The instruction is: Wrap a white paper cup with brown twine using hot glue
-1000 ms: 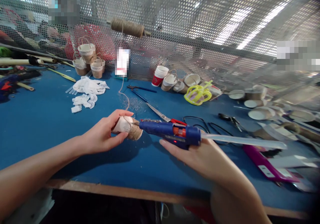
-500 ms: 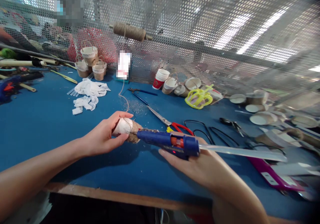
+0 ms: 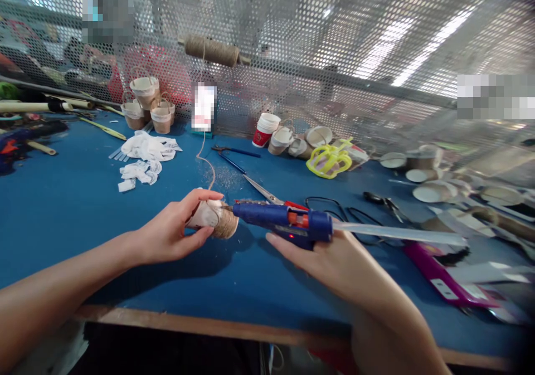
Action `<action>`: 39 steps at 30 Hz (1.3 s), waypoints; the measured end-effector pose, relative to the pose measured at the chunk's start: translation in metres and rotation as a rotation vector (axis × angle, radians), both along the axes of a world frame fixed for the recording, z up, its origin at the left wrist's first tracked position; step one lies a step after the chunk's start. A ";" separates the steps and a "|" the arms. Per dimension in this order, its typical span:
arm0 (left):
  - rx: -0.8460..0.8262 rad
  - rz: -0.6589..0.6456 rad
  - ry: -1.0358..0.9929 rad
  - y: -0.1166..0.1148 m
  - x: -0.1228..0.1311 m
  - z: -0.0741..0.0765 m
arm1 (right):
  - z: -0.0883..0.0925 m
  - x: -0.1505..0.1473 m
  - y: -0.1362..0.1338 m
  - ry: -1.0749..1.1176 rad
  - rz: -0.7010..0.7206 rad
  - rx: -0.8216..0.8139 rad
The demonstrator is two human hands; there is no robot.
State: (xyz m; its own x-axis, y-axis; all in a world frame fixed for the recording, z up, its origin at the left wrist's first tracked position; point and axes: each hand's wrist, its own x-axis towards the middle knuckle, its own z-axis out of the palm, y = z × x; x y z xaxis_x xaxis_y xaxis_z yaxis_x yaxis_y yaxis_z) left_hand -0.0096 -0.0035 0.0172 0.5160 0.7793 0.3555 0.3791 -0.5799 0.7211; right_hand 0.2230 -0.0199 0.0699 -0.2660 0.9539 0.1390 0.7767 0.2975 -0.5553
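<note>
A blue table (image 3: pixel 62 208) with a wooden front edge runs across the view, backed by a perforated metal screen (image 3: pixel 292 40) with a person in red dimly visible behind it. At the far left lie some sticks (image 3: pixel 29 106). Right of them stand three small baskets (image 3: pixel 147 106), with white scraps (image 3: pixel 146 153) in front. A spool (image 3: pixel 212 50) of twine hangs on the screen, and a strand (image 3: pixel 205 157) drops from it to the table and on to the cup (image 3: pixel 209 214). The left hand (image 3: pixel 173 231) is curled around this cup, thumb on top and fingers underneath, and holds it on its side just above the table near the front edge. The cup's right end is wound with twine. The nozzle of the blue glue gun (image 3: pixel 284 223) touches that wound end. The right hand (image 3: pixel 334 263) grips the gun from below, palm up, with its fingers closed loosely about the handle. A clear glue stick (image 3: pixel 397 233) juts out of the gun's back. Behind the gun lie scissors (image 3: pixel 267 194) and pliers (image 3: pixel 234 152). Further back are a red cup (image 3: pixel 262 131) and a yellow frame (image 3: pixel 328 160). A black cord (image 3: pixel 334 208) loops to the right of the scissors. Paper cups (image 3: pixel 422 174) and a magenta case (image 3: pixel 443 274) lie blurred at the far right.
</note>
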 end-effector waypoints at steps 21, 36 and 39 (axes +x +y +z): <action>-0.032 -0.030 0.032 -0.002 -0.001 0.001 | 0.003 -0.003 -0.001 -0.009 -0.012 -0.015; -0.105 -0.007 -0.030 0.000 -0.001 0.003 | 0.003 -0.003 -0.003 0.007 0.017 -0.005; -0.150 0.012 -0.041 0.000 -0.001 0.002 | 0.002 -0.003 -0.003 0.009 0.004 -0.003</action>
State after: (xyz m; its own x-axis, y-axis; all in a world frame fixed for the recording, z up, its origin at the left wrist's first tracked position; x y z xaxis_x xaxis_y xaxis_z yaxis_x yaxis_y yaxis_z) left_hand -0.0104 -0.0035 0.0195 0.4938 0.8314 0.2547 0.3542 -0.4598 0.8143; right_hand 0.2200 -0.0233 0.0722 -0.2683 0.9533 0.1384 0.7707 0.2986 -0.5628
